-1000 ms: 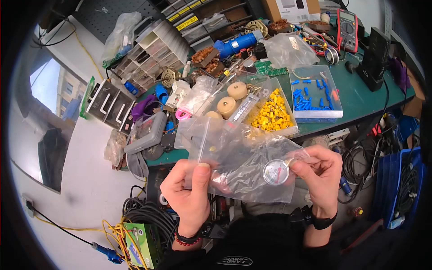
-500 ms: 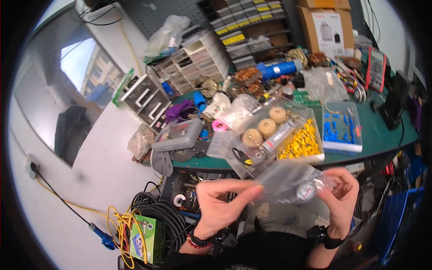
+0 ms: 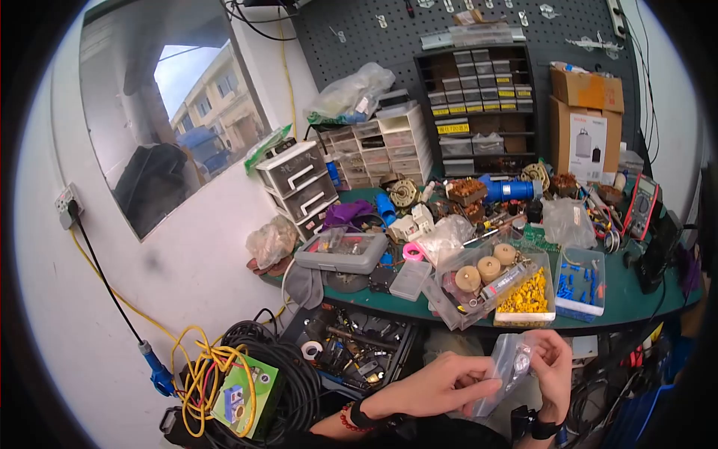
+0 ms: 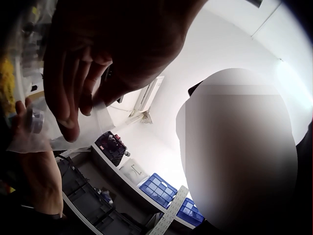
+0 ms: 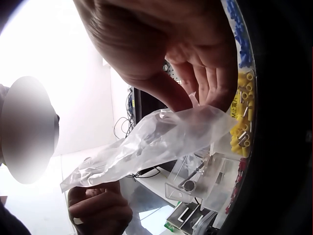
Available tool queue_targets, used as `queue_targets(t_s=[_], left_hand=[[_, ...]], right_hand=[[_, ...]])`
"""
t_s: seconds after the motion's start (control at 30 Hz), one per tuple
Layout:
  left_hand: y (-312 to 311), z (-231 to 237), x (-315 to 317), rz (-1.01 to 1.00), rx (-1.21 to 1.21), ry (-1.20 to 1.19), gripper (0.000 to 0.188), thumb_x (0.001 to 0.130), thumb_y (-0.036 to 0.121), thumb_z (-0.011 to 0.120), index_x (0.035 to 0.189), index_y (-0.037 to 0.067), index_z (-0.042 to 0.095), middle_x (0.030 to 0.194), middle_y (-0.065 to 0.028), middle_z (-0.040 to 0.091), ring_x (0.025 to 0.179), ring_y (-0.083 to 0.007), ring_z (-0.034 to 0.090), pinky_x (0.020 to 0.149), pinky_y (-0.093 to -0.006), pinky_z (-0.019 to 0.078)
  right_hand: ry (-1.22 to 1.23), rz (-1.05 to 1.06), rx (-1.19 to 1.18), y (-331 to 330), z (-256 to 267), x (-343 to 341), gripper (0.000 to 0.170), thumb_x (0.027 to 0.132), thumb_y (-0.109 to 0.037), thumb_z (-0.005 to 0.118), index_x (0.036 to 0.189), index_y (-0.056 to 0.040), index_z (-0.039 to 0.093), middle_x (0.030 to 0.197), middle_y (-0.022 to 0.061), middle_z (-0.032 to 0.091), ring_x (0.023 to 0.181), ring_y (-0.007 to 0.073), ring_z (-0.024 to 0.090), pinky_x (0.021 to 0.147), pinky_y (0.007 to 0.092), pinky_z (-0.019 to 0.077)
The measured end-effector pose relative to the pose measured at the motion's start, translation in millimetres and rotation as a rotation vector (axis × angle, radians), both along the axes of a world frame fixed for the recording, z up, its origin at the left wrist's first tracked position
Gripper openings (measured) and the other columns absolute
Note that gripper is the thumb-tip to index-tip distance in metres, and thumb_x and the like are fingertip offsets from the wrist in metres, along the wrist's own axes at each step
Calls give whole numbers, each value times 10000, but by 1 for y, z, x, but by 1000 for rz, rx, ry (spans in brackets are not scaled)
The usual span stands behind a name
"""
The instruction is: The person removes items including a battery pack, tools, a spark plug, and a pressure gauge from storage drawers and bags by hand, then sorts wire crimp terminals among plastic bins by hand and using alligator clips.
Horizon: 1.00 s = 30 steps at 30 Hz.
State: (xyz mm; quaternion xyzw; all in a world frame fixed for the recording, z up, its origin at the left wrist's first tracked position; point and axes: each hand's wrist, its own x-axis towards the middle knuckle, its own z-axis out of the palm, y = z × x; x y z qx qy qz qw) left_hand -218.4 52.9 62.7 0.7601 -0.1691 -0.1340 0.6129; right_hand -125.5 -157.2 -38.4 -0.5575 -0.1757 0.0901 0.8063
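A clear zip bag [image 3: 502, 374] is stretched between my two hands, low at the front of the bench. Inside it, a small round dial gauge [image 3: 524, 361] lies near the right-hand end; the left wrist view shows the gauge [image 4: 37, 120] edge-on through the plastic. With thumb and fingers my right hand [image 3: 552, 370] pinches the bag at the gauge end. My left hand [image 3: 449, 385] pinches the other end of the bag, its thumb lying along the plastic. From the right wrist, the crumpled bag [image 5: 146, 142] spans the gap between both hands.
Beyond the hands stand a tray of yellow terminals [image 3: 525, 295] and a box of blue ones [image 3: 580, 284]. Wooden-looking round knobs [image 3: 479, 273] sit beside them. An open drawer [image 3: 351, 344] of metal parts is under the bench, left of the hands, near coiled black cable [image 3: 299, 367].
The head view has tilted up, so the bench sits lower. Both hands have come closer together with the bag, which is now narrower and more upright, its gauge turned away from a face-on view.
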Motion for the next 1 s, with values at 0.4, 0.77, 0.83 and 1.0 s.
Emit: queue_targets(t_s=[0.4,0.77,0.83,1.0], left_hand=[[-7,-22,3,112,-143,5,159,900,119,684,916,-39,682,770,-24,677,684,-33,592,617,-181,485],[-39,-38,13,139,-104,-107,136,916,104,661,845,1,606,700,27,601,658,2,521,546,-182,399],[-38,-31,14,138,-53,-70,135,938,108,626,891,-19,614,732,-2,626,677,-27,568,581,-203,461],[-35,-38,25,122,-143,69,301,1026,182,456,1014,-85,594,871,-111,669,780,-178,680,709,-288,556]], right_hand=[[-296,-192,-422,9,29,-37,377,808,-32,666,1174,13,591,1042,88,644,921,147,607,761,278,494],[-169,-99,-228,6,39,-54,257,959,-200,542,829,15,596,718,-11,531,683,45,436,584,208,354],[-92,-110,-75,10,45,-55,183,945,-152,585,928,27,616,758,14,606,725,44,536,644,202,436],[-285,-189,-231,8,38,-54,241,929,-103,589,1110,47,640,839,155,693,673,142,657,617,274,520]])
